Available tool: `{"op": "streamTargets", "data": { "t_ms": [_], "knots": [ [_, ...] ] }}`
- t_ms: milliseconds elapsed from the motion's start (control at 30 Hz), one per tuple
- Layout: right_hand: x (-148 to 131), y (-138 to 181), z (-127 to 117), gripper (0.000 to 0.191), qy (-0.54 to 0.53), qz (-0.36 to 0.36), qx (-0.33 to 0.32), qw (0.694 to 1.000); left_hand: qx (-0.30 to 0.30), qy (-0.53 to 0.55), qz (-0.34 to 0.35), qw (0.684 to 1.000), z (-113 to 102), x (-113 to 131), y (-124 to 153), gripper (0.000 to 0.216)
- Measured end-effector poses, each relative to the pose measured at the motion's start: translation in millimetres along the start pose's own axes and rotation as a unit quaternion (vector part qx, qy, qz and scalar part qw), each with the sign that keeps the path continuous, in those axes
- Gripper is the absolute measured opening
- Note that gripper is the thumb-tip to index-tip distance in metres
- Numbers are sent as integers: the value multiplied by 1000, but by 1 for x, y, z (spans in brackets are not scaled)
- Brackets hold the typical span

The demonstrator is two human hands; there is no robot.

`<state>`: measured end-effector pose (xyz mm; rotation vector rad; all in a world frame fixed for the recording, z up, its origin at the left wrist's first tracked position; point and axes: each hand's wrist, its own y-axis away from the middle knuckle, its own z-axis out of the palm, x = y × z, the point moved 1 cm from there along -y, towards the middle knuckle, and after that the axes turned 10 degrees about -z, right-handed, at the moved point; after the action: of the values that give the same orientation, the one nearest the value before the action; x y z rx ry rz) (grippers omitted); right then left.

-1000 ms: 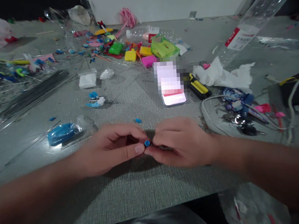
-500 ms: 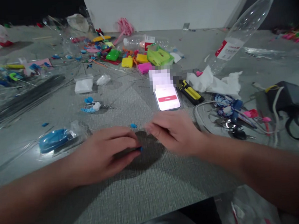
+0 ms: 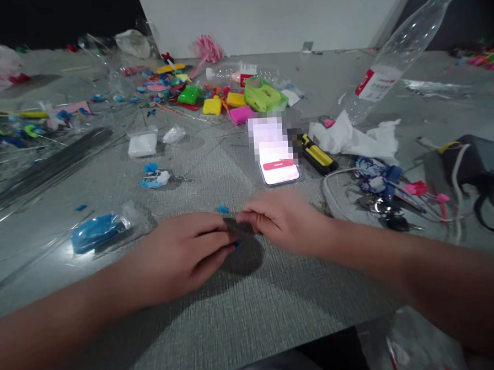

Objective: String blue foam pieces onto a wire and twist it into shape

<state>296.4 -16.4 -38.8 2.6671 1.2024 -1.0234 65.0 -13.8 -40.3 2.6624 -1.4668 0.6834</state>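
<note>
Small blue piece (image 3: 238, 245), looks like modelling clay, sits at the fingertips of the left hand (image 3: 184, 254), above the near-middle tabletop (image 3: 245, 312); mostly hidden, exact shape can't be told. Left thumb and fingers pinch it. Probably very light, soft, maybe slightly tacky; a hard squeeze would likely dent it, so best held by its edges or base with a gentle fingertip grip. Right hand (image 3: 286, 221) is just beside, apart from the piece, fingers curled and pressed together; can't tell if something thin is between them.

Loose blue bit (image 3: 222, 209) lies just beyond, between the hands; likely the same soft stuff, easy to flatten. Left of the left hand: blue clay packet (image 3: 96, 234) in clear wrap, seemingly squashy, wrap probably slippery. Farther: blue-and-white wired piece (image 3: 153, 179), likely delicate; lit phone (image 3: 280, 173) beyond the right hand.
</note>
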Motion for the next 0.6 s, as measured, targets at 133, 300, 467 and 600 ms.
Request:
{"op": "streamTargets", "data": {
  "t_ms": [133, 300, 467, 600],
  "knots": [
    [2, 1, 2, 22, -5, -22, 29, 999, 44, 3, -65, 997, -1, -3, -4, 20],
    [3, 0, 6, 17, 10, -27, 42, 999, 83, -77, -176, 978, 2, -15, -9, 26],
    [1, -1, 6, 16, 21, -30, 50, 998, 56, -68, -222, 971, 3, -21, -13, 21],
    [1, 0, 5, 16, 13, -34, 82, 996, 84, 1, -225, 971, -1, -15, -13, 18]
  ]
}}
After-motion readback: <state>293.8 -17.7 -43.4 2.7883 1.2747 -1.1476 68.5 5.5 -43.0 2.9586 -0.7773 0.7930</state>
